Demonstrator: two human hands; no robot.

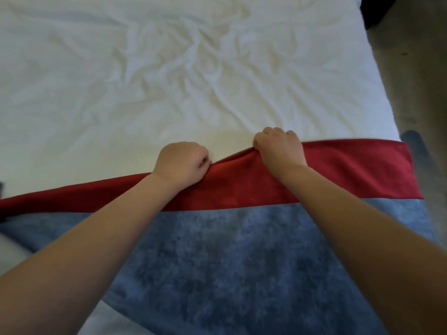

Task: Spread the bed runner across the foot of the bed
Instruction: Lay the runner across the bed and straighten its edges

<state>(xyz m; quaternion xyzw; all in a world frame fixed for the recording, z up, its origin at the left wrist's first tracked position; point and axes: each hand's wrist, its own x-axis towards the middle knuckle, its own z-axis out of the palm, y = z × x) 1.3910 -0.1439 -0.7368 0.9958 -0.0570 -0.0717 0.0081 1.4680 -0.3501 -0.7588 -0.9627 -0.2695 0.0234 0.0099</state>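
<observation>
The bed runner (242, 238) is mottled blue with a red band along its far edge. It lies across the near part of the bed (169, 68), which is covered in a wrinkled white sheet. My left hand (181, 163) grips the red edge near the middle, fingers curled round the cloth. My right hand (280, 146) pinches the same edge a little to the right and farther away, lifting a small fold. The red edge runs crooked, lower at the left than at the right. My forearms hide parts of the blue cloth.
The bed's right edge runs down to a grey floor (411, 93). A dark object (377, 10) sits at the top right corner. White sheet shows below the runner at the lower left (14, 252).
</observation>
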